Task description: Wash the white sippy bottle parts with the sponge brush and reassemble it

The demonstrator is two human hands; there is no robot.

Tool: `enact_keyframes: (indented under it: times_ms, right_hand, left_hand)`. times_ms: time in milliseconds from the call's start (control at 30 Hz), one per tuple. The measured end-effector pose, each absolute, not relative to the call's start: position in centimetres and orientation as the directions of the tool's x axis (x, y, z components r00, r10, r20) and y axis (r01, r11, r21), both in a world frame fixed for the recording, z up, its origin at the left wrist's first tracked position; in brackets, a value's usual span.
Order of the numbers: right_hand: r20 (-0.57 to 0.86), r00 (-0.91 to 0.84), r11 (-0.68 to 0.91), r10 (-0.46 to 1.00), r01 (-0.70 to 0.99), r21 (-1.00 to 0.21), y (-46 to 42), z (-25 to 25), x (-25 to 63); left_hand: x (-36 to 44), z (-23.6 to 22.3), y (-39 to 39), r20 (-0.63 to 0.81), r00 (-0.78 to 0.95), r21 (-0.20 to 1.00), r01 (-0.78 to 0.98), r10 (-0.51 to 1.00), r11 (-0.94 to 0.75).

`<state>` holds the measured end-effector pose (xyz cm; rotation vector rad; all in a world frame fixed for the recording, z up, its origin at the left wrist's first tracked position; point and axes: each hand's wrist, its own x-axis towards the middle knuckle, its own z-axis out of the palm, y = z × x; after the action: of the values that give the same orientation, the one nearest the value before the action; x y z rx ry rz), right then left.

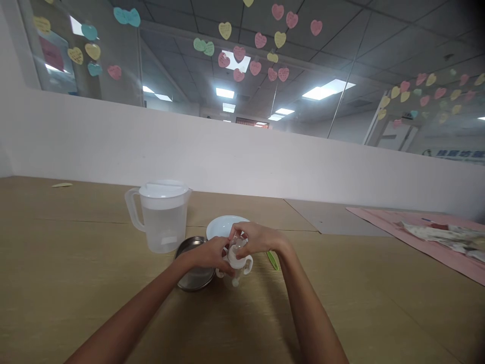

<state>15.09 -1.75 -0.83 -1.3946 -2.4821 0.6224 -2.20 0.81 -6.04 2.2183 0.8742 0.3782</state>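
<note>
One white-handled clear plastic bottle (237, 260) is clasped by the left hand (214, 253), its clear dome (238, 243) by the right hand (258, 237), seemingly for steadiness.

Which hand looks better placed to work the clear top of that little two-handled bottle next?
Probably the right hand: its fingers and thumb are around the clear top. The left hand is lower, at the side of the bottle, so it seems better placed to steady it.

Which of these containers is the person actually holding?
The small bottle with two white handles, gripped by the left hand and right hand. The lidded pitcher, metal dish and white dish all stand on the table, unheld.
</note>
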Motion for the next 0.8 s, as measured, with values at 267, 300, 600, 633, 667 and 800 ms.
enact_keyframes:
  times_ms: [267, 300, 600, 633, 667, 800]
  right_hand:
    - [-0.03, -0.582, 0.455, 0.813, 0.665, -0.592, -1.6, -0.7, 16.4]
    - [-0.015, -0.567, 0.443, 0.823, 0.659, -0.608, -1.8, -0.5, 16.7]
    - [0.031, -0.482, 0.387, 0.876, 0.662, -0.642, -2.1, -0.1, 19.0]
    - [0.023, -0.485, 0.386, 0.874, 0.666, -0.638, -2.1, -0.2, 19.0]
    - [0.016, -0.487, 0.386, 0.873, 0.671, -0.633, -2.0, -0.2, 19.0]
    - [-0.006, -0.506, 0.391, 0.862, 0.674, -0.627, -2.1, -0.2, 18.4]
  left_hand:
    - [-2.3, -5.4, 0.4, 0.048, 0.772, 0.678, 0.441, 0.634, -0.588]
    - [-2.4, -5.2, 0.3, 0.056, 0.782, 0.681, 0.425, 0.621, -0.596]
    - [-3.1, -4.1, 0.2, 0.047, 0.802, 0.648, 0.43, 0.596, -0.629]
    - [-3.1, -4.1, 0.3, 0.041, 0.806, 0.651, 0.427, 0.59, -0.628]
    - [-3.0, -4.2, 0.3, 0.036, 0.809, 0.656, 0.423, 0.586, -0.625]
    - [-2.7, -4.6, 0.2, 0.032, 0.797, 0.662, 0.436, 0.603, -0.61]
